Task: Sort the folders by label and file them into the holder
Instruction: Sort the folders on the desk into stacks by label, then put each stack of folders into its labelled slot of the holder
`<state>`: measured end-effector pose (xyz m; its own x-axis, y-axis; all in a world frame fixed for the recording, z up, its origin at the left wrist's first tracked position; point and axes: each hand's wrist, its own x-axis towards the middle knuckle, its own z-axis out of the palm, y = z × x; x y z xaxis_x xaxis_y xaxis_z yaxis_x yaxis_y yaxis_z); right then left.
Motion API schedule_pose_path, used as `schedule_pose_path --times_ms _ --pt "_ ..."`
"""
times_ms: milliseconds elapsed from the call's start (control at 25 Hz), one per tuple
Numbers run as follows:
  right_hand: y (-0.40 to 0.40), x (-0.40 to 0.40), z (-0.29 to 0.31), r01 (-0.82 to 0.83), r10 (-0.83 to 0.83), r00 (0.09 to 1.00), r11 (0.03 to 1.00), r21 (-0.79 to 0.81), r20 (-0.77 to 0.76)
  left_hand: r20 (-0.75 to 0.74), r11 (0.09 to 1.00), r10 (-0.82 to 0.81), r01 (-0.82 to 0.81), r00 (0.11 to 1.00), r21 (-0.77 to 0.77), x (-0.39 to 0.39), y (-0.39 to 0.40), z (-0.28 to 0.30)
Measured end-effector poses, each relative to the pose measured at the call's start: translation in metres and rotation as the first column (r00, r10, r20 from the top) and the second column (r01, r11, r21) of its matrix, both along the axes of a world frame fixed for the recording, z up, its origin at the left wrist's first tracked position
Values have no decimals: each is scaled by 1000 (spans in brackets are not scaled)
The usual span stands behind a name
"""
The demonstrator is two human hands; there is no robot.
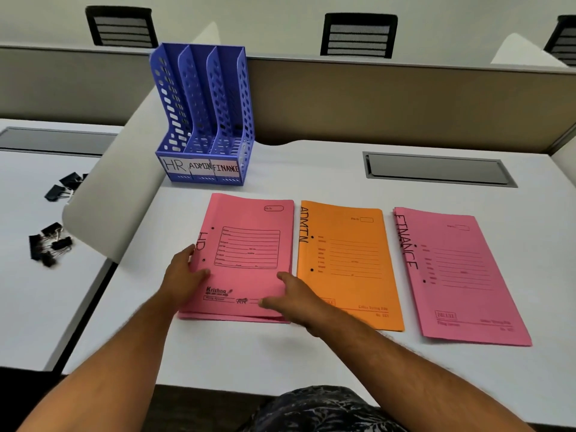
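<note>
Three stacks of folders lie side by side on the white desk (pixel 280 363). The pink HR stack (pixel 246 244) is at the left, the orange ADMIN folder (pixel 346 254) in the middle, the pink FINANCE folder (pixel 458 275) at the right. My left hand (pixel 184 275) grips the HR stack's left edge, thumb on top. My right hand (pixel 293 299) rests flat on that stack's lower right corner, fingers spread. Behind the folders stands a blue three-slot holder (pixel 202 120) labelled HR, ADMIN and FINANCE; its slots look empty.
A white curved divider (pixel 124 169) separates this desk from the left one, where several black binder clips (pixel 51 241) lie. A grey cable hatch (pixel 436 168) sits at the back right. A partition wall (pixel 389 98) runs behind, with black chairs (pixel 358 34) beyond.
</note>
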<state>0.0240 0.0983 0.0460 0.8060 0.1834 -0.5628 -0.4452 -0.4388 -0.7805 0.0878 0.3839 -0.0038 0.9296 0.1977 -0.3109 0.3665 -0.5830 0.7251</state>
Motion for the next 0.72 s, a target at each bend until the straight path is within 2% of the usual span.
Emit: schedule_pose_path --times_ms 40,120,240,440,720 --pt "-1 -3 2 19 -19 1000 1000 9 24 3 999 31 -31 999 -5 -7 -3 2" --pt "-4 -9 3 40 -41 996 999 8 76 21 993 79 -80 997 89 -20 -6 3" --pt "-6 -16 1 47 -44 989 999 -19 140 25 982 79 -82 997 171 -39 -12 3" --pt "5 -23 -6 32 10 958 989 -143 287 75 988 81 -90 994 124 -51 -14 13" --pt "37 0 -21 64 53 940 943 -325 338 58 998 18 -21 998 52 -7 19 20"
